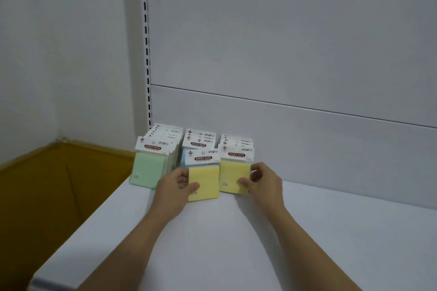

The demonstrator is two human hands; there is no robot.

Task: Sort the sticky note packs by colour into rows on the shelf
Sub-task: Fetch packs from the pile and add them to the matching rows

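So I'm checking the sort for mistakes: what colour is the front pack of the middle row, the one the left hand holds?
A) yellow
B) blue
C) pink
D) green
A: the left hand grips a yellow pack at the front of the middle row, with blue packs behind it.

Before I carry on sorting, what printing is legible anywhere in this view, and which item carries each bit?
"STICKY NOTE": header card of the front green pack.
"STICKY NOTE": header card of the yellow pack in the middle row, held by the left hand.
"STICKY NOTE": header card of the front yellow pack at right, held by the right hand.
"STICKY NOTE": blue pack header behind.
Smaller print on headers and pad corners: too blurred to read.
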